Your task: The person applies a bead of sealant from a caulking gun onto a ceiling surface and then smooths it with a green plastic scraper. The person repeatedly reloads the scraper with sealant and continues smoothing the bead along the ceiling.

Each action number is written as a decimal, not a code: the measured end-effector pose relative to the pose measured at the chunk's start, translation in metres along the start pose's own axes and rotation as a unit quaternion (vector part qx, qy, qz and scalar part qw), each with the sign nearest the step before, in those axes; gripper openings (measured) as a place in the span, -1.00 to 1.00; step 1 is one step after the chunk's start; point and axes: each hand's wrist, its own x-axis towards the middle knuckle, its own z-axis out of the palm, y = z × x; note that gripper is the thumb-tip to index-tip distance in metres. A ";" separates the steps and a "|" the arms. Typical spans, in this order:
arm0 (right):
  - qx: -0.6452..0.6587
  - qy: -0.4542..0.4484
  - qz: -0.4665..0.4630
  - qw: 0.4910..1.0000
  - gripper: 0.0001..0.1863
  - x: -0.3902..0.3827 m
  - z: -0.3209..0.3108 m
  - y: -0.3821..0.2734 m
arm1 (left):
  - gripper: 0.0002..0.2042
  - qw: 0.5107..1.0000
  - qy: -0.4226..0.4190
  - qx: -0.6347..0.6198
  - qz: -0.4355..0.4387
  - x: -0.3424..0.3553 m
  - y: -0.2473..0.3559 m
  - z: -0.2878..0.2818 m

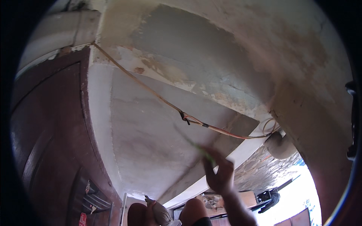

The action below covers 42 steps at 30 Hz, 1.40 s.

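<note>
My right hand [219, 174] is raised at lower centre-right, its fingers closed on a slender green item [204, 150], blurred, with a thin tip pointing up-left below a cable [151, 92] that runs across overhead and has dark tape on it. At the bottom centre, my left hand [150, 211] is closed around a grey, crumpled bag-like thing [162, 214], partly cut off by the frame. A bare rounded limb with dark cloth, possibly a knee [192, 211], shows beside it.
A maroon door [49, 132] stands at the left. The plaster ceiling [196, 45] is patched and stained. At the right a cable loop hangs by a rounded fixture [283, 145], above a bright opening [301, 196] with a rough stone wall [267, 167] beside it.
</note>
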 end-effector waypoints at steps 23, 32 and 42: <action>-0.529 -0.024 -0.438 0.727 -0.51 0.225 -0.007 0.061 | -0.66 0.999 0.007 -0.013 0.040 -0.005 0.000 0.004; -0.554 -0.065 -0.338 0.758 -0.55 0.164 -0.050 0.035 | -0.66 0.999 -0.019 -0.031 0.011 -0.005 -0.004 0.011; -0.466 0.042 -0.515 0.718 -0.53 0.285 0.053 -0.030 | -0.64 1.000 0.001 0.003 0.029 0.001 -0.008 0.014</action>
